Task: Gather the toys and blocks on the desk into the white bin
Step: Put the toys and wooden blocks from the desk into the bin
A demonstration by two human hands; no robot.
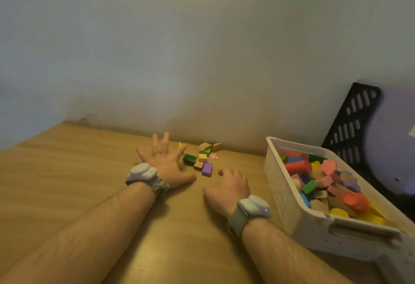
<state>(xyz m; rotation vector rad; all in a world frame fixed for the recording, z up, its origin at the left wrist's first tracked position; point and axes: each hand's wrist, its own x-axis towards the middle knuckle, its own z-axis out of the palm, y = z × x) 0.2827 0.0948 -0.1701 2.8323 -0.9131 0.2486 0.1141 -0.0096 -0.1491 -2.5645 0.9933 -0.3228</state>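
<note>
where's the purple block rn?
In the head view the purple block lies on the desk, at the near edge of the loose pile by the wall, between the left hand and the right hand, left of the white bin.

Desk (67, 171) light wood-grain tan. Just past left hand (165, 164) fingertips: dk green block (189, 159), purple block (207, 169), plain wood-colour blocks, lime green wedge (207, 149), tiny yellow bit (180, 144), pink scrap (213, 156). Wrist bands (252, 209) pale grey; rt one w/ small blue light. White bin (289, 211) w/ slotted sides, right of rt hand (229, 187) knuckles: red cylinder (298, 166), pink, yellow, blue, green, purple pcs. Black slotted panel (352, 124) behind bin
</note>
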